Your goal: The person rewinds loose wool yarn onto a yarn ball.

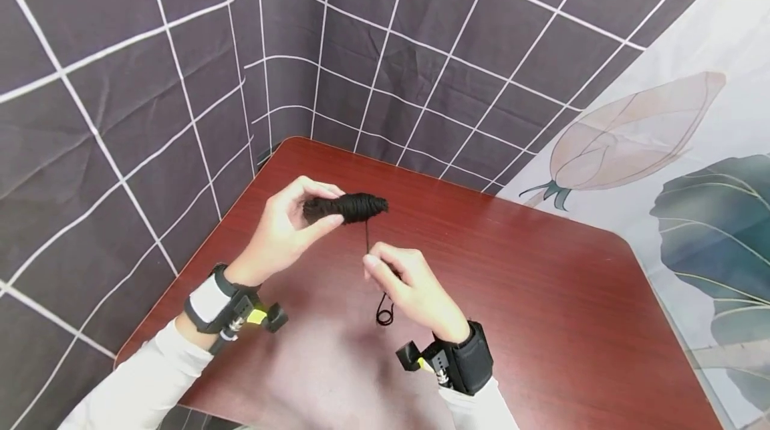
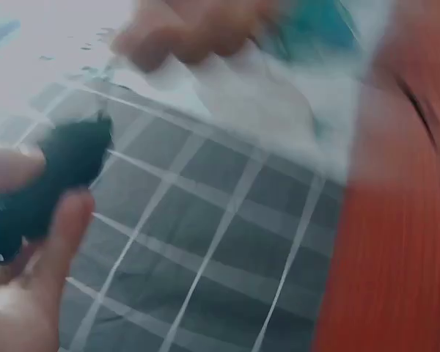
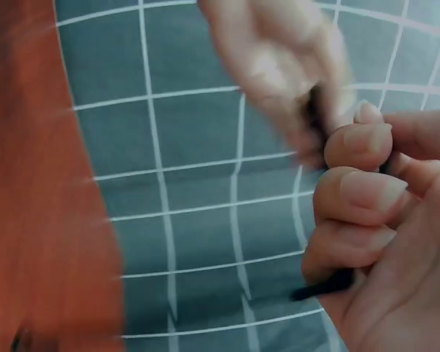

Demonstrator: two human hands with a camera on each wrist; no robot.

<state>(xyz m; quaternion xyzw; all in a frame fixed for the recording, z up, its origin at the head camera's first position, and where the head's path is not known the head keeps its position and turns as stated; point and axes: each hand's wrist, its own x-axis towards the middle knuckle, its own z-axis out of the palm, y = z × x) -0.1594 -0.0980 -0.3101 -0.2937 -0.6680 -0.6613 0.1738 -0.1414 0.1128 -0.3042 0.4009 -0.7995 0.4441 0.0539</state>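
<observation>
A bundle of black cord (image 1: 356,207), wound thick in the middle and tapering at its right end, is gripped between the thumb and fingers of my left hand (image 1: 287,226). It lies roughly level above the table. One strand runs from the bundle down to my right hand (image 1: 409,283), whose curled fingers pinch it. Below that hand a loose loop of cord (image 1: 385,316) dangles. In the left wrist view the cord bundle (image 2: 62,169) is blurred between thumb and fingers. A short piece of cord (image 3: 323,286) pokes out under the curled fingers in the right wrist view.
The reddish-brown table (image 1: 541,296) lies beneath both hands. A dark curtain with white grid lines (image 1: 385,69) stands behind and to the left. At the right hangs a pale curtain with a leaf print (image 1: 722,229). Each wrist wears a black strap with a small camera.
</observation>
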